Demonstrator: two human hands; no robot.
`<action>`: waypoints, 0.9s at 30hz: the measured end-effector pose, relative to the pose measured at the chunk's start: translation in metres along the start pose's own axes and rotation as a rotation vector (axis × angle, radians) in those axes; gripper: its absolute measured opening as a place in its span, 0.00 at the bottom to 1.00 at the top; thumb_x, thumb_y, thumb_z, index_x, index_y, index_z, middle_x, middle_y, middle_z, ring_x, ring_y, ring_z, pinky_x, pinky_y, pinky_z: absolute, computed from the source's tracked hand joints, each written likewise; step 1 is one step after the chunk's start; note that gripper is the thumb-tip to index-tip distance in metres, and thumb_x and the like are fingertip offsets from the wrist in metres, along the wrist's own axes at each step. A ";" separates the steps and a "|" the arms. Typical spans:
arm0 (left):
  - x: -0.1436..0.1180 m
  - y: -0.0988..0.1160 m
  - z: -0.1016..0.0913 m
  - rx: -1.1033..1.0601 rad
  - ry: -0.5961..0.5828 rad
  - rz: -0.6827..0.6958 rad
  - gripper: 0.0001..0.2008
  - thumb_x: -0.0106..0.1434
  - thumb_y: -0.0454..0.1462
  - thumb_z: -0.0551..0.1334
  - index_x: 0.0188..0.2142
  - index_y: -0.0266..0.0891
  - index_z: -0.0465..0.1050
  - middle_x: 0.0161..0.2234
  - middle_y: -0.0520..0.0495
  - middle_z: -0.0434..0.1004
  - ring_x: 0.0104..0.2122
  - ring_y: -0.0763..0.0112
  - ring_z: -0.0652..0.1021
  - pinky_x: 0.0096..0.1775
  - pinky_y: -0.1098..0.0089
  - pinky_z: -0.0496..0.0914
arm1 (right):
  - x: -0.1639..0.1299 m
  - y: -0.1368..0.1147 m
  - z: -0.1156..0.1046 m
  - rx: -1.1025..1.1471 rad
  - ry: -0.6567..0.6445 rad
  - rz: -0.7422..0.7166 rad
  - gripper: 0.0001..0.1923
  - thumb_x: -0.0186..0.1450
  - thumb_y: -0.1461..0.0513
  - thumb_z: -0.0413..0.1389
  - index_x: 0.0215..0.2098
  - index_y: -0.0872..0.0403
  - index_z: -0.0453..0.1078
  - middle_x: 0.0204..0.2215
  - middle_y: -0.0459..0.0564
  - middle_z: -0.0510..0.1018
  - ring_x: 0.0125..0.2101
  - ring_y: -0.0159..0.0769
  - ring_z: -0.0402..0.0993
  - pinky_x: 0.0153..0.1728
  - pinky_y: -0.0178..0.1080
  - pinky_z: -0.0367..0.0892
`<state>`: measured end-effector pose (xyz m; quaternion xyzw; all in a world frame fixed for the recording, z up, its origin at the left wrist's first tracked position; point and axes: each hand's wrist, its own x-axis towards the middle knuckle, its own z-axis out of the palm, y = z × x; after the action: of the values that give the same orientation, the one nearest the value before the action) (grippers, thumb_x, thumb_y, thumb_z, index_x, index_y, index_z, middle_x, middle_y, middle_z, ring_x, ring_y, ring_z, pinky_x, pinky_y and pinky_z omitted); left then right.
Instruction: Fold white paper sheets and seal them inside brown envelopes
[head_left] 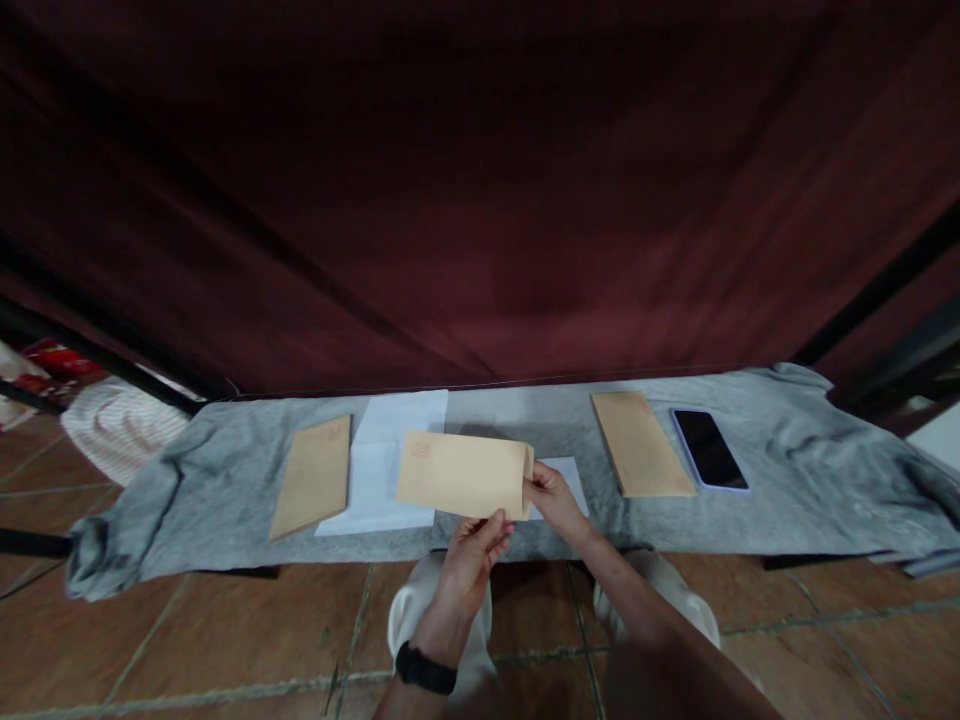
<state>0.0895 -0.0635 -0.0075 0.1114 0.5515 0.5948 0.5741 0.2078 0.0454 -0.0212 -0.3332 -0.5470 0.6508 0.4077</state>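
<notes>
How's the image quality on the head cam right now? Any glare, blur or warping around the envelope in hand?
Head view: dim, warm light; the dark red curtain soaks up most of it. The held envelope is fairly sharp and casts a soft shadow on the grey cloth behind it. No glare, even on the phone screen. Wide-angle bowing curves the table edge; both hands, left hand and right hand, show slight softness.

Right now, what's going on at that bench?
A person holds a brown envelope in both hands above the grey cloth: the left hand at its lower edge, the right hand at its open end. Beneath lie white sheets. One more envelope lies on the left, another on the right beside a phone.
</notes>
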 end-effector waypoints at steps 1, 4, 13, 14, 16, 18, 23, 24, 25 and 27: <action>-0.005 0.000 -0.002 0.065 -0.034 -0.032 0.18 0.46 0.46 0.78 0.29 0.36 0.77 0.27 0.45 0.82 0.27 0.69 0.80 0.30 0.72 0.71 | 0.000 0.002 -0.001 -0.018 0.006 -0.009 0.13 0.57 0.51 0.62 0.29 0.51 0.75 0.22 0.42 0.77 0.27 0.36 0.72 0.32 0.37 0.69; -0.021 0.005 -0.009 0.405 -0.153 0.055 0.17 0.53 0.49 0.73 0.25 0.38 0.75 0.23 0.46 0.79 0.24 0.68 0.78 0.28 0.71 0.70 | 0.000 0.006 -0.004 -0.053 0.008 -0.013 0.11 0.58 0.53 0.59 0.32 0.51 0.75 0.23 0.42 0.77 0.29 0.37 0.72 0.33 0.37 0.69; -0.001 0.055 -0.025 1.600 -0.023 0.989 0.56 0.48 0.40 0.75 0.71 0.44 0.47 0.73 0.33 0.39 0.71 0.40 0.47 0.66 0.39 0.47 | -0.001 0.002 -0.017 0.004 -0.056 0.024 0.14 0.58 0.55 0.58 0.40 0.50 0.75 0.33 0.44 0.81 0.34 0.39 0.76 0.40 0.40 0.71; 0.007 0.059 -0.029 1.686 -0.030 1.009 0.58 0.47 0.42 0.75 0.72 0.43 0.45 0.73 0.32 0.37 0.71 0.39 0.46 0.66 0.38 0.45 | -0.002 0.001 -0.018 0.009 -0.067 0.047 0.14 0.58 0.55 0.58 0.39 0.51 0.75 0.32 0.44 0.81 0.33 0.38 0.76 0.38 0.39 0.71; 0.018 0.065 -0.035 1.790 -0.078 1.029 0.62 0.45 0.47 0.75 0.72 0.42 0.42 0.73 0.30 0.39 0.71 0.38 0.48 0.65 0.36 0.44 | -0.004 0.000 -0.020 0.014 -0.098 0.079 0.13 0.58 0.53 0.59 0.37 0.51 0.75 0.31 0.44 0.81 0.32 0.37 0.75 0.36 0.38 0.70; 0.022 0.069 -0.038 1.839 -0.119 1.038 0.63 0.44 0.51 0.75 0.72 0.41 0.41 0.71 0.29 0.46 0.70 0.39 0.51 0.65 0.37 0.44 | -0.006 -0.001 -0.021 0.021 -0.136 0.083 0.14 0.57 0.53 0.59 0.37 0.52 0.75 0.30 0.44 0.80 0.31 0.36 0.75 0.36 0.37 0.70; 0.013 0.075 -0.034 1.904 -0.074 1.108 0.56 0.48 0.46 0.73 0.71 0.42 0.48 0.68 0.30 0.54 0.68 0.42 0.56 0.66 0.39 0.44 | -0.003 -0.004 -0.021 -0.001 -0.099 0.060 0.15 0.57 0.51 0.60 0.37 0.51 0.75 0.28 0.44 0.80 0.31 0.38 0.76 0.36 0.39 0.71; 0.011 0.076 -0.033 1.915 -0.061 1.117 0.54 0.49 0.45 0.73 0.71 0.43 0.50 0.68 0.30 0.55 0.68 0.41 0.57 0.66 0.39 0.44 | -0.002 -0.004 -0.021 -0.011 -0.075 0.054 0.15 0.57 0.50 0.61 0.37 0.51 0.75 0.28 0.44 0.79 0.31 0.38 0.76 0.36 0.39 0.71; 0.010 0.076 -0.031 1.923 -0.050 1.121 0.52 0.49 0.44 0.73 0.71 0.44 0.51 0.68 0.31 0.55 0.67 0.41 0.58 0.66 0.39 0.44 | -0.001 -0.004 -0.021 -0.021 -0.058 0.049 0.15 0.56 0.50 0.61 0.36 0.50 0.75 0.27 0.43 0.79 0.31 0.38 0.76 0.36 0.39 0.71; 0.009 0.076 -0.029 1.931 -0.039 1.122 0.51 0.50 0.44 0.72 0.70 0.44 0.52 0.67 0.31 0.57 0.66 0.40 0.60 0.65 0.38 0.45 | 0.000 -0.004 -0.023 -0.053 -0.034 0.034 0.15 0.56 0.49 0.61 0.36 0.50 0.75 0.25 0.43 0.78 0.30 0.38 0.76 0.34 0.39 0.72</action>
<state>0.0216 -0.0514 0.0367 0.7532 0.6447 0.0898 -0.0946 0.2282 0.0560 -0.0213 -0.3420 -0.5653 0.6483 0.3784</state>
